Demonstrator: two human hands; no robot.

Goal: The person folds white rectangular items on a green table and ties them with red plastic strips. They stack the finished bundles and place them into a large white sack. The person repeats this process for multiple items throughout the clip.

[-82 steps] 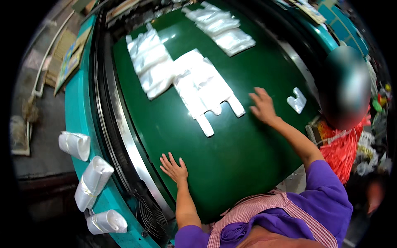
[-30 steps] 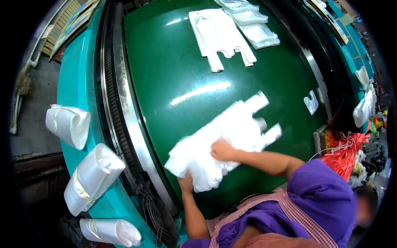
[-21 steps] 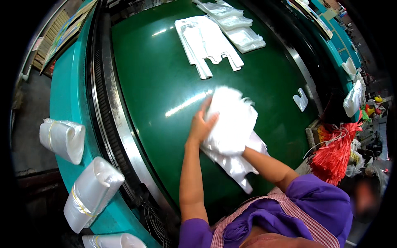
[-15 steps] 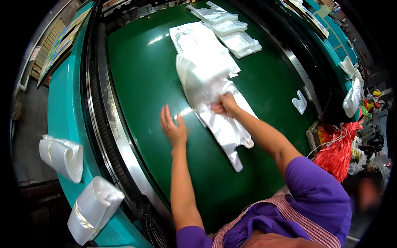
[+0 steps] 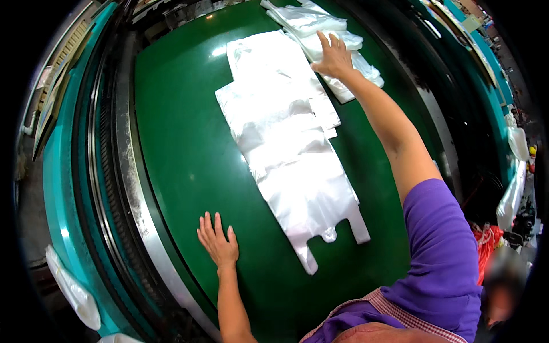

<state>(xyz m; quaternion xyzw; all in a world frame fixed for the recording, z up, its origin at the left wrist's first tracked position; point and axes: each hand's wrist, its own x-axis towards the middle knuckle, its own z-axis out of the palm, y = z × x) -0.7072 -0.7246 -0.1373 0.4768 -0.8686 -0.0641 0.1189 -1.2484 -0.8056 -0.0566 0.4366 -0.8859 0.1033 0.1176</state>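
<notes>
White bags (image 5: 297, 166), rumpled under my right hand (image 5: 334, 57) a half-second ago, now lie flat mid green table (image 5: 183, 143), handles toward its near edge; spreading looks done. Right fingers apart, by the bag pile (image 5: 323, 23), table's far right; contact unclear. Left hand (image 5: 219, 244) empty, fingers parted, table's near left.

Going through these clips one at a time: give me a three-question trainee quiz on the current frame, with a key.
1. Which hand is at the upper-right white bags?
2. True or false: the left hand, fingers spread over the green surface, holds nothing.
3. Fill in: the handles at the near end of the central white bags point toward the picture's ____ edge.

Key:
1. The right hand; whether it touches them is hard to tell.
2. True.
3. Lower.
</notes>
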